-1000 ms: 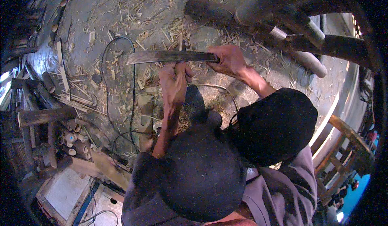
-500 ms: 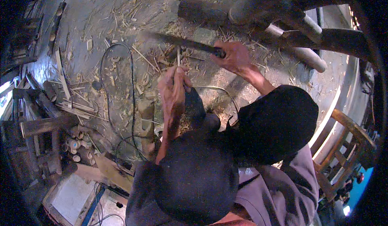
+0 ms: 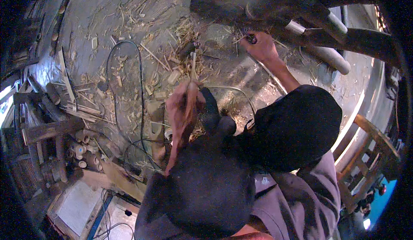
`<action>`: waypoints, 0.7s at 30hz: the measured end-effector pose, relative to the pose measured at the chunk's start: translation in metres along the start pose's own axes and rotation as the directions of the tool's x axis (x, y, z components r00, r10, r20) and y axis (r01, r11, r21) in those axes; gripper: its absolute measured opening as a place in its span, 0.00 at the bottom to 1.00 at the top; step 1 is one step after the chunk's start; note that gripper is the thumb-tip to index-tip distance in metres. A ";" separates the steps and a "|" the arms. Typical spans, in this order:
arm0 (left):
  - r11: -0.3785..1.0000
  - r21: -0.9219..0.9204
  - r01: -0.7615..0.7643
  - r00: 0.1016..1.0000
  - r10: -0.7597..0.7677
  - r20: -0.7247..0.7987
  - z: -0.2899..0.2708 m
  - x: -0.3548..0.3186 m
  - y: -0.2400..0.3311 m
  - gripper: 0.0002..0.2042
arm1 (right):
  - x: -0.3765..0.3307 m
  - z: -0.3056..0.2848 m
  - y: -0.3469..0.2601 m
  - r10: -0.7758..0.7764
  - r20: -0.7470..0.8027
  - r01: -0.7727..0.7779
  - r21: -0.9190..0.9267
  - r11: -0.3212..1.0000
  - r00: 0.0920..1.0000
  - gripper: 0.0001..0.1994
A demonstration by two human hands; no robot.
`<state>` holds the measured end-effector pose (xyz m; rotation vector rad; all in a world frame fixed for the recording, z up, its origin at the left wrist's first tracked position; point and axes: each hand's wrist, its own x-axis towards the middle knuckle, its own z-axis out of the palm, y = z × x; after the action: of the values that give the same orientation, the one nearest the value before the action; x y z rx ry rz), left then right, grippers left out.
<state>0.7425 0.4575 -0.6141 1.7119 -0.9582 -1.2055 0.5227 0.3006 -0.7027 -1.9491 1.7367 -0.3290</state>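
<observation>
The floor is the biggest thing here, grey and strewn with bamboo shavings and offcuts, a black cable looping across it. Thick dark bamboo poles lie along the far side, and a wooden chair stands off to the right. The person squats with dark-trousered knees up, working low between them.

The right hand is stretched out to the poles, fingers clenched round what looks like a knife handle, though shadow hides any blade. The left hand is closed around a thin bamboo strip, held upright just in front of the knees, its tip pointing away.

My worry: if that is a blade and it swings back toward the strip, the left fingers sit close under it, and a slip on the smooth cane could catch them. The cable underfoot could also snag.

At the left, short cut bamboo tubes lie stacked together by a timber block; I cannot tell whether a container holds them
</observation>
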 end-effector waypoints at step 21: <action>0.977 -0.180 0.115 0.985 -0.090 0.145 0.044 0.038 -0.015 0.12 | -0.013 -0.008 -0.037 -0.204 0.237 0.033 0.573 0.819 0.950 0.17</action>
<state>0.7125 0.4205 -0.6504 1.5610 -0.8148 -1.4494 0.5480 0.3139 -0.6747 -1.5701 1.1546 -0.5091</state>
